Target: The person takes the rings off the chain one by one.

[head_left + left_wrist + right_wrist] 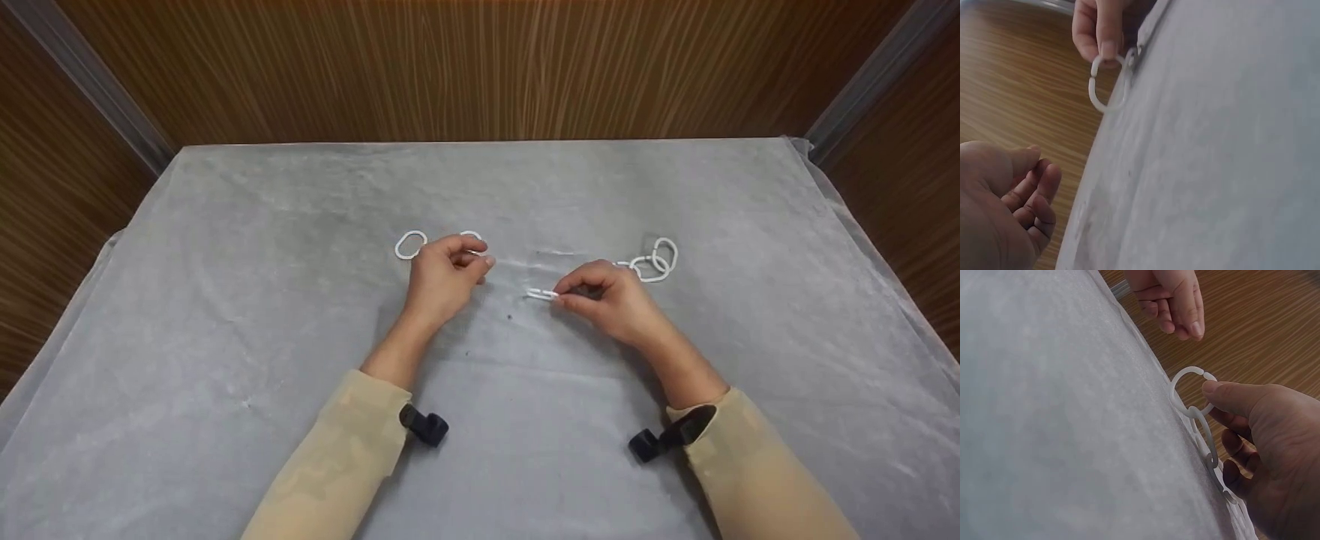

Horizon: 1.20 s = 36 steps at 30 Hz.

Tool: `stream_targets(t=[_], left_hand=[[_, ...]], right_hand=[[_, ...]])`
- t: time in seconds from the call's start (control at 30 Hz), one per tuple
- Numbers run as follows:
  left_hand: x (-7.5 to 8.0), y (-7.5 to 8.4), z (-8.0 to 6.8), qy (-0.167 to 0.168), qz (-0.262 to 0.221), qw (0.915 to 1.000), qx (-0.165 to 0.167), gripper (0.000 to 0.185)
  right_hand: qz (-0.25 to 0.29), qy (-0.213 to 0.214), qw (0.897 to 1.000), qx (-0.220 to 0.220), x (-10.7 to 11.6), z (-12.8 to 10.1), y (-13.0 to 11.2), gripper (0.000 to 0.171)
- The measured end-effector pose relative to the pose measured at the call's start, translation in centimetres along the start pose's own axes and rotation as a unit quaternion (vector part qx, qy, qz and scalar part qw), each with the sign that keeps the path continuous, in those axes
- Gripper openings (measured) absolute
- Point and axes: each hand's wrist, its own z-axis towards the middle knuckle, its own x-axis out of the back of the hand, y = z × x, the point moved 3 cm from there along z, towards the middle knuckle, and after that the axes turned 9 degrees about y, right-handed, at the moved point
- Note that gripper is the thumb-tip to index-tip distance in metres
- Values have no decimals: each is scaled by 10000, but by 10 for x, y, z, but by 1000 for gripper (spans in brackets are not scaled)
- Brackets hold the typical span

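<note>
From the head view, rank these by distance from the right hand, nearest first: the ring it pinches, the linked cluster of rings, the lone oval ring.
1. Pinched ring: held at the fingertips of the right hand, on its left side.
2. Linked ring cluster: on the cloth just beyond and to the right of the hand.
3. Lone oval ring: far left, past the left hand.

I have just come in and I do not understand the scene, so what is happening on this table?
A person works with white oval plastic rings on a grey cloth-covered table. The right hand pinches the end ring of a short chain of linked rings, which trails along the cloth. The left hand is curled near a loose white ring; whether it holds that ring is unclear. Another single ring lies left of it.
</note>
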Motion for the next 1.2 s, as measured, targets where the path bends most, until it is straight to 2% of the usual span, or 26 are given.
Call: stream_targets(t=[0.2,0.33,0.73,1.0,1.2], left_hand=[[-8,6,-12,-220,-123,9995,-171,17],[-12,2,-17,-280,-208,9991,-222,16],[-24,-21,-17,-710,-527,9949,-492,20],[-27,-23,-18,-1003,-614,9917,-528,22],[-28,-25,-19,-1089,-503,9909,-611,21]], right_hand=[[10,26,10000,-6,0,0,0,13],[26,26,10000,-41,-1,1,1,12],[73,188,9998,-12,-1,1,1,10],[261,308,9991,-118,1,1,1,10],[267,306,9991,-135,0,1,1,10]])
